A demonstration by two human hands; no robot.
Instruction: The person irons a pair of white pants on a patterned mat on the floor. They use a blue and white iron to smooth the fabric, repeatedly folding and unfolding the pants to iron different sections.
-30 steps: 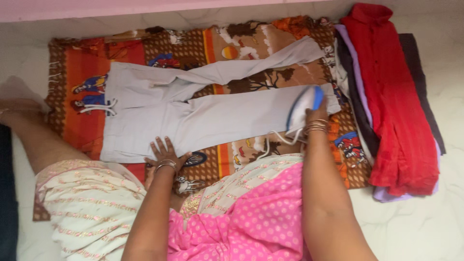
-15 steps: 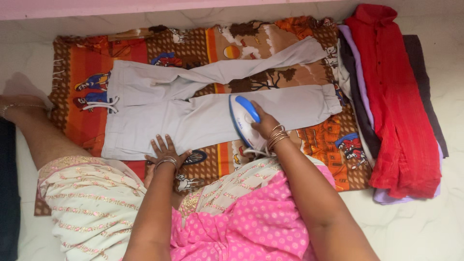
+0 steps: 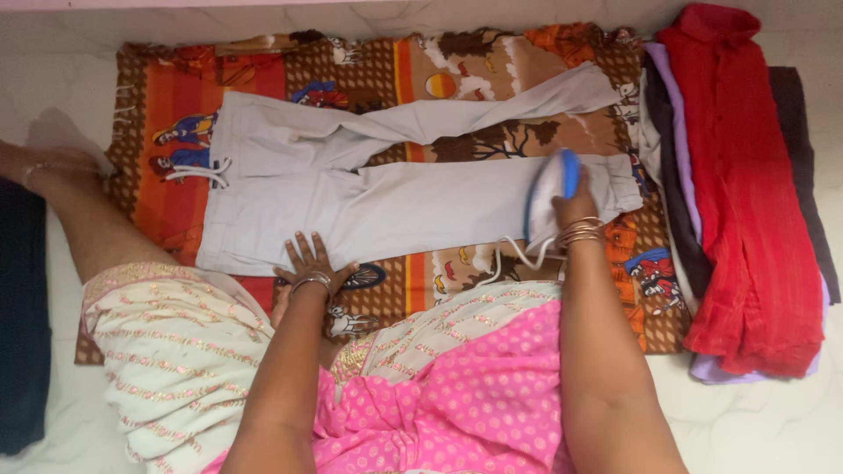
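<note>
Pants (image 3: 369,189) lie flat under both hands, spread out on a bright cloth (image 3: 439,79) on the floor. The left hand (image 3: 307,262) rests on the near edge of the pants, by the waist end, with its fingers spread wide and pressing down on the fabric; it grips nothing. The right hand (image 3: 575,211) is well apart from the left, out at the end of the near pant leg, and it is wrapped tight around the handle of an iron (image 3: 551,189). The iron sits on that leg, close to the cuff. A white cord (image 3: 514,254) runs from the iron back toward the person. The pants are pale grey, soft and smooth looking, with a few wrinkles by the waist and a white drawstring (image 3: 195,171) hanging off the waist end. One leg lies straight under the iron and the other leg slants away, farther from the hands. The iron is white with a blue handle and has a pointed, rounded shape. The cloth under the pants is orange and brown with cartoon pictures on it. Past the right hand, off the end of the pant legs, sits a pile of folded clothes (image 3: 746,202) with a crinkly red one on top. Metal bangles (image 3: 578,233) ring the right wrist.
</note>
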